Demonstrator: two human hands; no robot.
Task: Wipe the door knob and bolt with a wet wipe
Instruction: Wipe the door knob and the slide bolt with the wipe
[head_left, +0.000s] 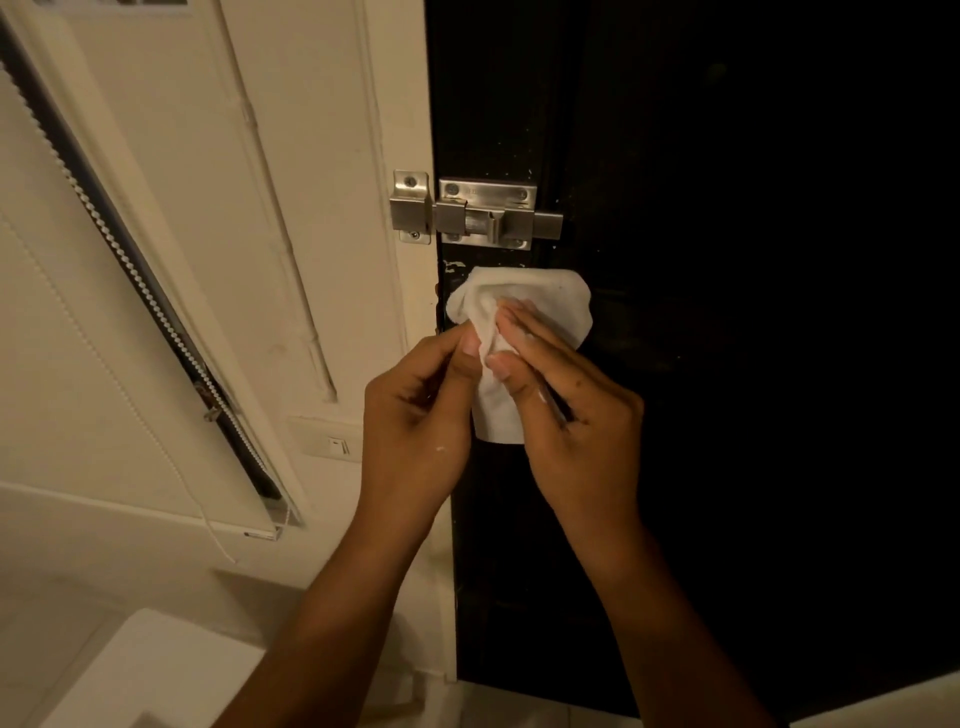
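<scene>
A white wet wipe (524, 301) is bunched up in front of the dark door (727, 260), just below the bolt. My left hand (415, 415) pinches its left edge between thumb and fingers. My right hand (566, 410) grips its right side, fingers pressed onto the cloth. The steel slide bolt (483, 215) sits above the wipe, slid across into its keeper on the cream frame (400, 312). The door knob is hidden behind the wipe and hands, if it is there at all.
A window blind with a beaded cord (130, 260) slants down the left wall. A wall switch (332, 441) is mounted left of my left hand. A white surface (145, 675) lies at the lower left.
</scene>
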